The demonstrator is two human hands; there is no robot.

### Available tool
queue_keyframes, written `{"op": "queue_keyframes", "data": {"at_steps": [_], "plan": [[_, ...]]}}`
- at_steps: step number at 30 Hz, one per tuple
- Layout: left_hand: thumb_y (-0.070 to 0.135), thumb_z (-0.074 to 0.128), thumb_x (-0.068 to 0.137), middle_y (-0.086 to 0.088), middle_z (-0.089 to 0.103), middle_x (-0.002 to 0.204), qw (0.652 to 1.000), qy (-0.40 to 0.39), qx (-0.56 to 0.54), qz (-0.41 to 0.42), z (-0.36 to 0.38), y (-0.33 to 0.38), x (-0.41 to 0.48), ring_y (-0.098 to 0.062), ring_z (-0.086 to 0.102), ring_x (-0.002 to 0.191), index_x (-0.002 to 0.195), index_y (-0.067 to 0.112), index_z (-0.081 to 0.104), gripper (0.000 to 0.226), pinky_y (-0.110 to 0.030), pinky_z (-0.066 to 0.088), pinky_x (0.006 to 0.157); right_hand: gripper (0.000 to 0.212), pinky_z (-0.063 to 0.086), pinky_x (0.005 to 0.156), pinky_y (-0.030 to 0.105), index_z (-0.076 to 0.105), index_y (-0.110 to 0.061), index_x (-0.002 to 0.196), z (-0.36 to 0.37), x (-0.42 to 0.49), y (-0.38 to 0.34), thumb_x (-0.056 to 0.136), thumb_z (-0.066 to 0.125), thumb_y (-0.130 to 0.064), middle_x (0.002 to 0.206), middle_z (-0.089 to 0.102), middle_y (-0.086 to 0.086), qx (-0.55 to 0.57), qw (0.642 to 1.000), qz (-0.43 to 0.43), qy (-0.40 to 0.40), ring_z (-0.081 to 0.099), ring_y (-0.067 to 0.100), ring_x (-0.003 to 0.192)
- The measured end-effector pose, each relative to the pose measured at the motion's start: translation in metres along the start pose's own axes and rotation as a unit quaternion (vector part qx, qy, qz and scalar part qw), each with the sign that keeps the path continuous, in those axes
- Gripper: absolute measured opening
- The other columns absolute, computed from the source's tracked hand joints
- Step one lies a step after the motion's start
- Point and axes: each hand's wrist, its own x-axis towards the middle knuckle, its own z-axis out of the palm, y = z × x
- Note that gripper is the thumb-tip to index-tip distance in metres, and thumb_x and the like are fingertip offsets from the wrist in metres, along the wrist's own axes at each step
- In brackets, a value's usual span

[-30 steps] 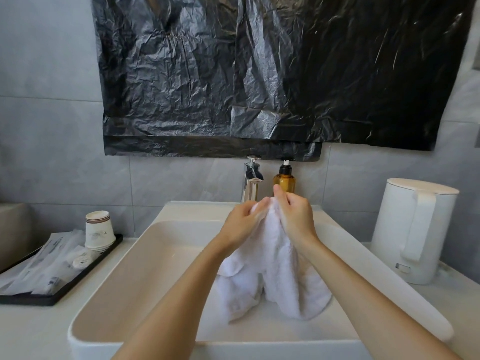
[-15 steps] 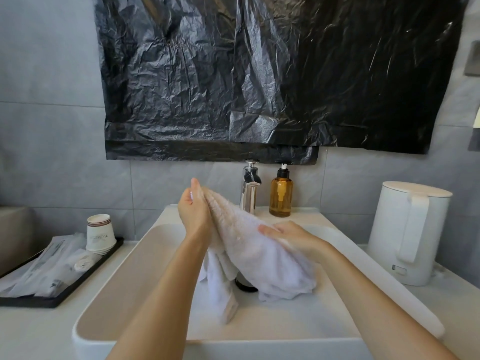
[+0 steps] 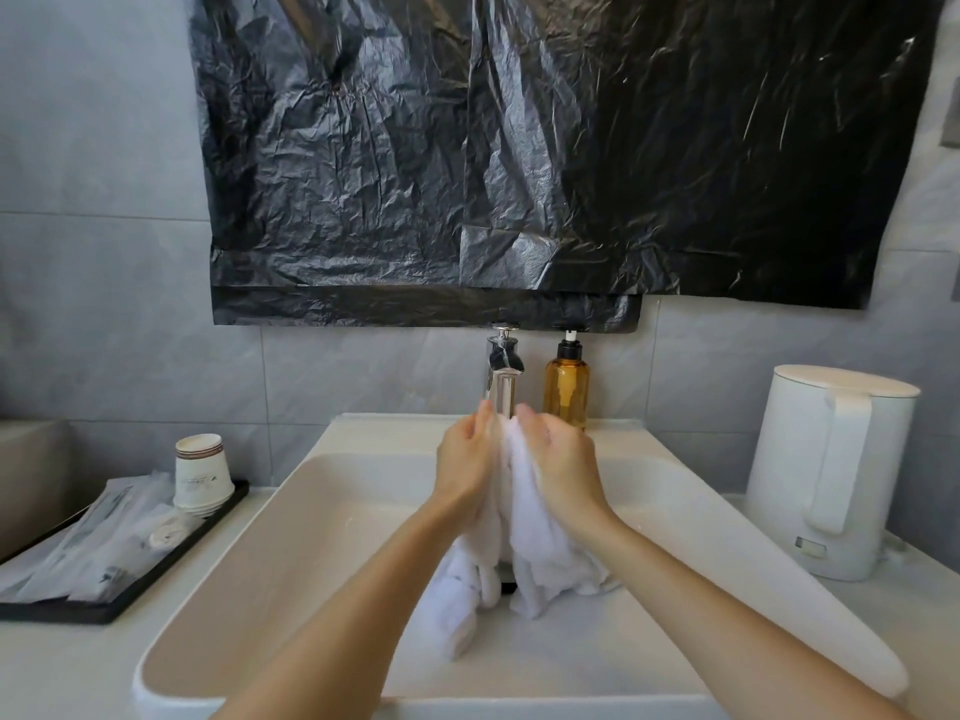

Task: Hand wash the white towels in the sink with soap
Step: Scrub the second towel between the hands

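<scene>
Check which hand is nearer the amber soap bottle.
Right. The right hand, holding the white towel, is just in front of the amber soap bottle; the left hand is farther left, in front of the faucet.
</scene>
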Motion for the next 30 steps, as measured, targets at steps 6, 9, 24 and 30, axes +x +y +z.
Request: {"op": "queue_keyframes", "data": {"at_steps": [6, 9, 24, 30], "plan": [[0.046, 0.038, 0.102, -0.005, 0.053, 0.061, 0.999, 0.046, -0.01, -0.018, 0.01, 0.006, -0.005, -0.021, 0.051, 0.066, 0.068, 0.01, 0.051, 0.05, -0.035, 0.039, 0.064, 0.034, 0.042, 0.063, 0.024, 0.058, -0.02, 0.076, 0.008, -0.017, -0.008, 0.101, 0.042, -0.036, 0.072, 0.061, -0.004, 0.001, 1.0, 0.023, 0.012, 0.056, 0.008, 0.069], [0.042, 0.038, 0.103, -0.002, 0.057, 0.059, 0.997, 0.04, -0.048, -0.04, 0.005, 0.009, -0.005, -0.022, 0.056, 0.063, 0.066, 0.011, 0.055, 0.051, -0.033, 0.043, 0.064, 0.038, 0.039, 0.059, 0.026, 0.056, -0.016, 0.071, 0.01, -0.004, -0.011, 0.101, 0.043, -0.036, 0.067, 0.057, -0.003, 0.016, 0.999, 0.023, 0.018, 0.052, 0.01, 0.065], [0.035, 0.04, 0.104, -0.003, 0.059, 0.056, 0.99, 0.044, -0.07, -0.11, 0.005, 0.021, -0.011, -0.019, 0.055, 0.059, 0.068, 0.01, 0.057, 0.047, -0.027, 0.042, 0.06, 0.036, 0.036, 0.055, 0.018, 0.046, -0.027, 0.065, 0.017, -0.02, -0.01, 0.101, 0.044, -0.026, 0.057, 0.048, -0.009, -0.001, 0.996, -0.082, 0.027, 0.048, 0.0, 0.056], [0.03, 0.044, 0.103, -0.001, 0.06, 0.054, 0.988, 0.0, -0.078, -0.137, 0.006, 0.027, -0.016, -0.022, 0.055, 0.062, 0.069, 0.008, 0.059, 0.043, -0.027, 0.042, 0.061, 0.037, 0.037, 0.055, 0.031, 0.043, -0.027, 0.063, 0.018, -0.015, -0.01, 0.1, 0.047, -0.029, 0.054, 0.043, -0.008, -0.022, 0.991, -0.112, 0.063, 0.045, 0.009, 0.055]]}}
